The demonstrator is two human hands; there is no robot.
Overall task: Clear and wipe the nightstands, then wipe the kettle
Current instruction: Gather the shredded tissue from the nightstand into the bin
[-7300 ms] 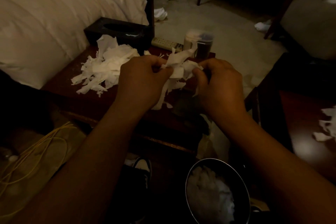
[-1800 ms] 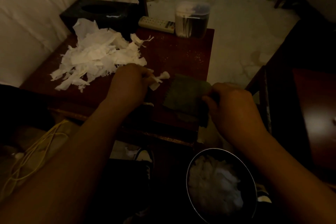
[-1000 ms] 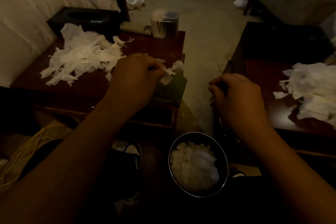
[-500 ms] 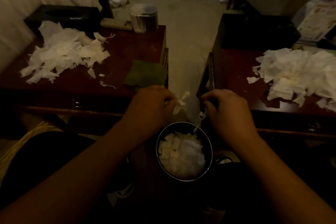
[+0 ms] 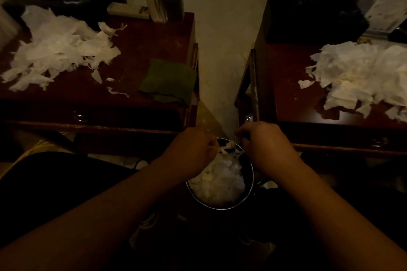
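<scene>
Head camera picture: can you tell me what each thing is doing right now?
Left hand: closed on tissue scraps over the bin.
Right hand: closed, above the bin's rim.
Bin: nearly full of tissue.
Green cloth: flat on left nightstand.
Left tissue pile: uncleared.
Right tissue pile: uncleared.

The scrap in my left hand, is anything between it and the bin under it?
Nothing visible. The left hand holds the paper scrap right over the open bin, which has no lid on it. The bin is already heaped with torn paper, and the right hand sits at its far rim.
</scene>
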